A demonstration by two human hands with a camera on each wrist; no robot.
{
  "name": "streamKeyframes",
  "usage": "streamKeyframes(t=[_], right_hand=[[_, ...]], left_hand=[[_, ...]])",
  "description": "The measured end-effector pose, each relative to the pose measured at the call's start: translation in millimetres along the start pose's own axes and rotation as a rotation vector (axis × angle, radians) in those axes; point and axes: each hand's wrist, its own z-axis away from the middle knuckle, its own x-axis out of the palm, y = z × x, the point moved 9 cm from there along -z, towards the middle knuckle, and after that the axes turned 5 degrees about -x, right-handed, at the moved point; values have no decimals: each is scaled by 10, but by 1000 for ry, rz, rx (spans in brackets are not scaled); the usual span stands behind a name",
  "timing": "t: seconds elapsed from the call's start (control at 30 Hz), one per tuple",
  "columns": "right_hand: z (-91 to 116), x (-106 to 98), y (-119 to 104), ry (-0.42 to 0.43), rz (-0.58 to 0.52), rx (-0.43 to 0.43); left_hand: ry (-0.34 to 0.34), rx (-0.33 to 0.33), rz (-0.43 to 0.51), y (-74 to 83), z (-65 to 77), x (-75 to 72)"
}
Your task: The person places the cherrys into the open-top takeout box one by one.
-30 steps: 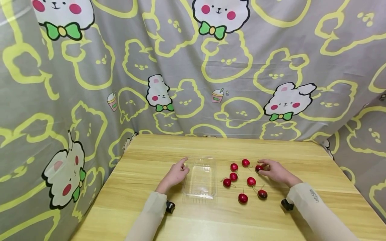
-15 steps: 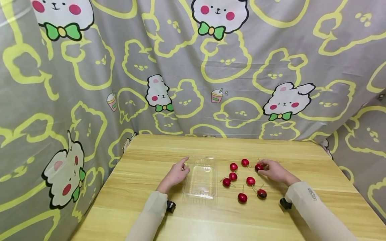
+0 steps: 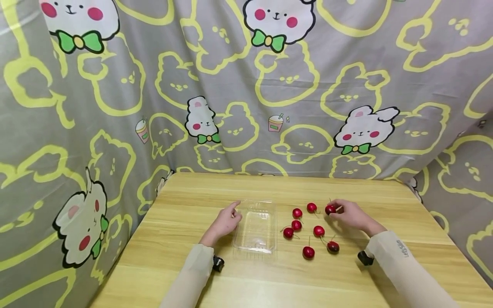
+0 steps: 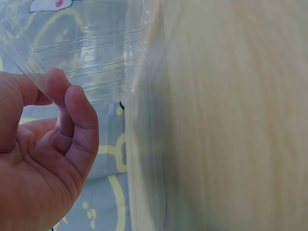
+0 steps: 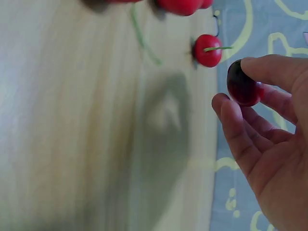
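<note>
My right hand (image 3: 349,215) pinches a dark red cherry (image 5: 244,84) between thumb and index finger. In the right wrist view this cherry hangs above the wood, with the hand's shadow below. A clear plastic box (image 3: 255,231) stands open-topped at the middle of the table. At its left wall, my left hand (image 3: 225,221) holds the rim between thumb and curled fingers, as the left wrist view shows. Several loose cherries with stems lie between box and right hand, among them one at the back (image 3: 311,208) and a darker one nearer the front (image 3: 333,247).
The wooden table (image 3: 161,256) ends at the back against a grey curtain (image 3: 231,85) with cartoon print, which also hangs at both sides. Another cherry (image 3: 308,253) lies nearest the front, right of the box.
My right hand has lifted the cherry slightly off the table, its fingers now pinching it. The left hand and the box stay in place.
</note>
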Motion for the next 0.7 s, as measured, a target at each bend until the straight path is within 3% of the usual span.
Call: streamKeyframes(t=[0.27, 0.53, 0.7], right_hand=[[-47, -79, -179, 49, -69, -10], [-91, 3, -357, 33, -134, -21], [-123, 75, -472, 0, -241, -5]], left_hand=[[7, -11, -15, -13, -11, 4], [7, -28, 3, -40, -23, 5], [11, -26, 2, -37, -31, 2]])
